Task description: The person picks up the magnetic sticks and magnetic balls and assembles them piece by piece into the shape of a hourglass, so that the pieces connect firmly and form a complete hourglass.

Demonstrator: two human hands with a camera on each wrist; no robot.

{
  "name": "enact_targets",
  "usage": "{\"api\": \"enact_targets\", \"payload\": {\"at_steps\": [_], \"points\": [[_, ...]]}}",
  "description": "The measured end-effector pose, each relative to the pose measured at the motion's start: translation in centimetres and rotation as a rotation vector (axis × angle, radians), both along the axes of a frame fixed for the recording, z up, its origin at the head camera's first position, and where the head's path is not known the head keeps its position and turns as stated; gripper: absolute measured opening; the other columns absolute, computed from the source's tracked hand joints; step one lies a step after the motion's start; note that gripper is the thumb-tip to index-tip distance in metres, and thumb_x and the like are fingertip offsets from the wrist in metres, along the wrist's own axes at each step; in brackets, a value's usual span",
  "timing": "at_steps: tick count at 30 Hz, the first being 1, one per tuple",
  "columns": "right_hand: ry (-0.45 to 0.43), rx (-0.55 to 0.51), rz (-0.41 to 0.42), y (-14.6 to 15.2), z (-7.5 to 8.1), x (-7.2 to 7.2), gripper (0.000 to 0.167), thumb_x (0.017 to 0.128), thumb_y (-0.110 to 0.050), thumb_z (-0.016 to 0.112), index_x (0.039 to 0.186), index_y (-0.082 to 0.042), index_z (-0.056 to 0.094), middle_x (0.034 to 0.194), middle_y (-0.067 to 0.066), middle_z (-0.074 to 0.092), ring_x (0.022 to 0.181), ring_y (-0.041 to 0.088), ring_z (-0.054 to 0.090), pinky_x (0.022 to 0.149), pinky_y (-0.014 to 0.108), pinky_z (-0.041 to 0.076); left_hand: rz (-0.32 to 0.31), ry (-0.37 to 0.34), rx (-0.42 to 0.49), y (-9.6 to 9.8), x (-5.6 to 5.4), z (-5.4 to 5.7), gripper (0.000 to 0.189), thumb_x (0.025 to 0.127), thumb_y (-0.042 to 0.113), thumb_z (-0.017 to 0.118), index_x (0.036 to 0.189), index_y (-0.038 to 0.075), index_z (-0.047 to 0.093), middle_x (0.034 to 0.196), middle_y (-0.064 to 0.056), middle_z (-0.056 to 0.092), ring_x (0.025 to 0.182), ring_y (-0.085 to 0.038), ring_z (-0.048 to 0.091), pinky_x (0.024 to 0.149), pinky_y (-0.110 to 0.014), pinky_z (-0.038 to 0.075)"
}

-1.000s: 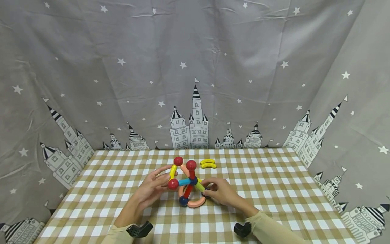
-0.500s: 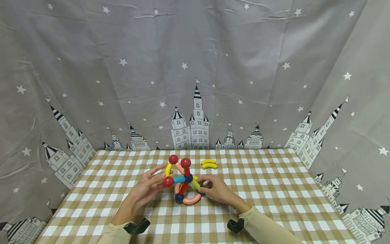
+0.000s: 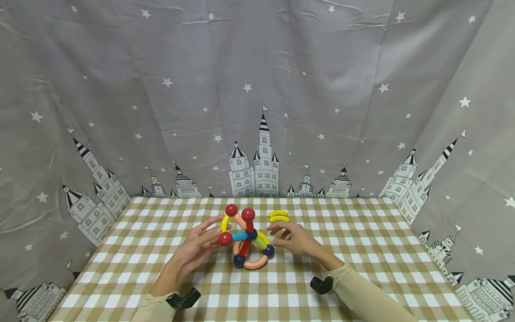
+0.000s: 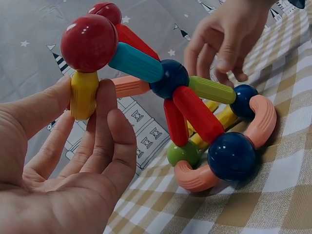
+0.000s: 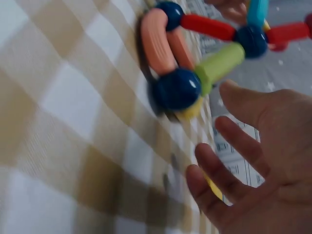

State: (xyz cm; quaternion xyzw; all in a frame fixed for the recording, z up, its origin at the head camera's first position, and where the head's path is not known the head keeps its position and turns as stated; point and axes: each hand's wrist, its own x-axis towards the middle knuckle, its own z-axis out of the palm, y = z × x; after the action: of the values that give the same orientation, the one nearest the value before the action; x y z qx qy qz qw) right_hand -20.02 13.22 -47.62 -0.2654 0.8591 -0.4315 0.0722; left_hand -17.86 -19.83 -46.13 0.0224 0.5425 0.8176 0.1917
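Observation:
A ball-and-stick building toy [image 3: 244, 243] stands on the checked cloth, its curved pink sticks [image 4: 263, 122] and dark blue balls [image 4: 231, 156] at the bottom. Higher up are red balls [image 3: 248, 214], a light blue stick [image 4: 136, 62] and red sticks [image 4: 197, 114]. My left hand [image 3: 197, 248] pinches the yellow stick [image 4: 84, 95] under one red ball between thumb and finger. To the right of the lime green stick [image 5: 222, 63], my right hand [image 3: 295, 239] hovers apart from the toy, fingers spread and holding nothing.
Two curved yellow sticks [image 3: 278, 216] lie side by side on the cloth behind my right hand. A brown-and-white checked tablecloth [image 3: 342, 223] covers the table. Behind it hangs a grey curtain [image 3: 193, 67] printed with castles and stars.
My right hand has let go of the toy near its right-hand blue ball and moved a little right and back. My left hand keeps its hold; the toy stays standing.

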Motion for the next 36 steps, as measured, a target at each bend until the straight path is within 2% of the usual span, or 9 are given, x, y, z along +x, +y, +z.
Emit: {"api": "enact_targets", "payload": {"at_steps": [4, 8, 12, 18, 28, 36], "points": [[0.061, -0.031, -0.119, 0.8, 0.2, -1.0, 0.034, 0.094, -0.012, 0.076, 0.127, -0.007, 0.068, 0.119, 0.012, 0.071, 0.099, 0.029, 0.068, 0.084, 0.042, 0.056, 0.005, -0.011, 0.005, 0.1, 0.0, 0.1, 0.056, 0.106, 0.009, 0.057, 0.157, 0.004, 0.034, 0.131, -0.015, 0.065, 0.107, -0.022, 0.069, 0.095, -0.038, 0.054], [0.064, -0.04, -0.268, 1.3, -0.5, -1.9, 0.033, 0.093, -0.012, 0.077, 0.125, -0.011, 0.069, 0.122, 0.008, 0.071, 0.106, 0.033, 0.066, 0.089, 0.048, 0.054, 0.008, -0.019, 0.024, 0.2, 0.0, 0.2, 0.055, 0.106, 0.008, 0.055, 0.157, 0.004, 0.033, 0.131, -0.016, 0.064, 0.107, -0.022, 0.069, 0.096, -0.039, 0.054], [0.045, -0.063, -0.349, 1.6, -1.5, -2.7, 0.034, 0.092, -0.01, 0.078, 0.125, -0.012, 0.069, 0.122, 0.008, 0.071, 0.108, 0.033, 0.066, 0.093, 0.051, 0.052, 0.009, -0.016, 0.032, 0.4, 0.0, 0.4, 0.055, 0.106, 0.007, 0.054, 0.157, 0.003, 0.033, 0.128, -0.014, 0.064, 0.107, -0.021, 0.069, 0.096, -0.039, 0.054], [0.073, -0.086, -0.374, 1.4, -2.6, -3.5, 0.03, 0.089, -0.006, 0.08, 0.118, -0.009, 0.072, 0.116, 0.009, 0.073, 0.101, 0.029, 0.068, 0.092, 0.049, 0.053, 0.01, -0.017, 0.017, 0.5, 0.0, 0.6, 0.057, 0.107, 0.009, 0.053, 0.158, 0.003, 0.029, 0.128, -0.013, 0.065, 0.109, -0.022, 0.069, 0.096, -0.04, 0.054], [0.118, -0.096, -0.406, 0.6, -3.1, -4.0, 0.03, 0.085, -0.006, 0.082, 0.113, -0.008, 0.073, 0.109, 0.011, 0.073, 0.096, 0.029, 0.068, 0.09, 0.047, 0.054, 0.006, -0.014, 0.025, 0.6, 0.2, 0.5, 0.058, 0.106, 0.009, 0.055, 0.158, 0.003, 0.03, 0.128, -0.014, 0.065, 0.108, -0.022, 0.069, 0.094, -0.037, 0.054], [0.119, -0.059, -0.411, 0.5, -3.4, -4.4, 0.029, 0.084, -0.009, 0.085, 0.11, -0.008, 0.073, 0.101, 0.01, 0.072, 0.082, 0.018, 0.062, 0.077, 0.037, 0.053, 0.012, -0.011, 0.016, 0.5, 0.1, 0.5, 0.06, 0.106, 0.01, 0.057, 0.158, 0.002, 0.029, 0.127, -0.014, 0.065, 0.107, -0.022, 0.069, 0.094, -0.038, 0.055]]}}
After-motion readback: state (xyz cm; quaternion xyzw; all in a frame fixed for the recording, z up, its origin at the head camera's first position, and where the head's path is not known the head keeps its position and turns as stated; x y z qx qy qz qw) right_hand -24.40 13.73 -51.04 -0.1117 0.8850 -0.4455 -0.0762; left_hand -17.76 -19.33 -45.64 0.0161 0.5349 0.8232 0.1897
